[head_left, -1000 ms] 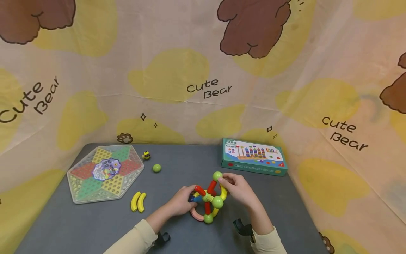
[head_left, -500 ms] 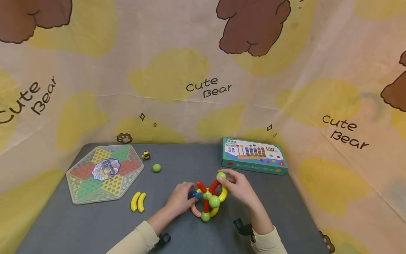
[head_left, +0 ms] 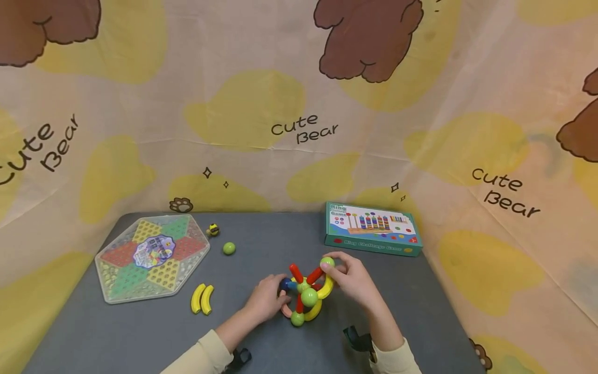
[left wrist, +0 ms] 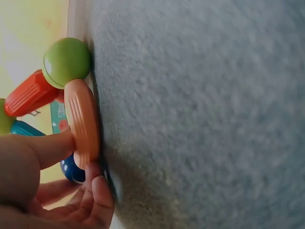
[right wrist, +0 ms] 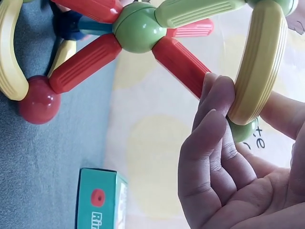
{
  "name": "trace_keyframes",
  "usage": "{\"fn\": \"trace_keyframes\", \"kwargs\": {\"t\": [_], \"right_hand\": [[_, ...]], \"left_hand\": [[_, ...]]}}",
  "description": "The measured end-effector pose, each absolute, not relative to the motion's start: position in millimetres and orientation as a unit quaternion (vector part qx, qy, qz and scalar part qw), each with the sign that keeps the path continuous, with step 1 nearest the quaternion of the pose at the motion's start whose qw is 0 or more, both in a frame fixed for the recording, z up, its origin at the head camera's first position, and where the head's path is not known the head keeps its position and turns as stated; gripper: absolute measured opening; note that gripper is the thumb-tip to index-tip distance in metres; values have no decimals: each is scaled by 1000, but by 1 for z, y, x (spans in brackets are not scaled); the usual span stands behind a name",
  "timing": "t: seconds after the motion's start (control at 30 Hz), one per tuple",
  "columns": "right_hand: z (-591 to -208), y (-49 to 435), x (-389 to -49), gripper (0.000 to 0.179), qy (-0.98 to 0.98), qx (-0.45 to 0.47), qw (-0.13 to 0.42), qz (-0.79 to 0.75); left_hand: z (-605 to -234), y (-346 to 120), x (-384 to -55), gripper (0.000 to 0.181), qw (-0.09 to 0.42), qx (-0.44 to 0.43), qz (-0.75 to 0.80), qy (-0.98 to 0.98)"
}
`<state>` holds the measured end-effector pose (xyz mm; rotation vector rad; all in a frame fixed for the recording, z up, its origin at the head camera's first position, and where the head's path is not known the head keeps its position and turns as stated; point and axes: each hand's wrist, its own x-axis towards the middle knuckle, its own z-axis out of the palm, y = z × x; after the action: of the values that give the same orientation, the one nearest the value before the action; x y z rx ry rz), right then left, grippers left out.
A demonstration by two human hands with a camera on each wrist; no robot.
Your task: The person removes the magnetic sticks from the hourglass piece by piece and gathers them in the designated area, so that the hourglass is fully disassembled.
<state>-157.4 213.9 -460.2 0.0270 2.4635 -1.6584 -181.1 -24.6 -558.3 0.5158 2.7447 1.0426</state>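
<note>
A ball-and-stick construction toy (head_left: pixel 303 285) with red, yellow, green and blue parts stands on the table between my hands. My left hand (head_left: pixel 266 298) holds its left side. In the left wrist view, the thumb presses an orange curved stick (left wrist: pixel 82 124) and other fingers lie by the dark blue ball (left wrist: pixel 71 170). At the upper right of the toy, my right hand (head_left: pixel 351 275) pinches a green ball (head_left: pixel 328 261). A yellow curved stick (right wrist: pixel 259 62) and a red stick (right wrist: pixel 183 67) meet by those fingers, which partly hide the green ball in the right wrist view.
Two yellow curved sticks (head_left: pixel 202 299) lie left of my left hand. Behind them are a loose green ball (head_left: pixel 229 248), a small bee figure (head_left: pixel 213 229) and a hexagonal game board (head_left: pixel 105 259). A green game box (head_left: pixel 374 229) lies at the back right.
The toy has turned a little between my hands. Its front and bottom green balls have swung left, while the pinched ball has shifted slightly right with my right hand.
</note>
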Motion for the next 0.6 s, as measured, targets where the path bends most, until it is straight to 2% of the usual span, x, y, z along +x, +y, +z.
{"fn": "trace_keyframes", "kwargs": {"t": [0.2, 0.27, 0.33, 0.5, 0.53, 0.6], "right_hand": [[-461, 213, -153, 40, 824, 30, 80, -560], [-461, 212, -152, 39, 824, 36, 78, -560], [-461, 212, -152, 39, 824, 41, 76, -560], [-462, 211, -151, 39, 826, 43, 74, -557], [-462, 211, -150, 39, 826, 43, 74, -558], [-462, 211, -150, 40, 825, 42, 73, -559]], "left_hand": [[-567, -33, -189, 50, 96, 194, 405, 888], [-567, -36, -190, 45, 86, 189, 422, 883], [-563, -39, -188, 38, 46, 177, 437, 881], [-535, -38, -175, 23, -127, 221, 473, 843], [-528, -36, -172, 23, -146, 246, 483, 828], [-515, -33, -165, 26, -151, 297, 494, 803]]}}
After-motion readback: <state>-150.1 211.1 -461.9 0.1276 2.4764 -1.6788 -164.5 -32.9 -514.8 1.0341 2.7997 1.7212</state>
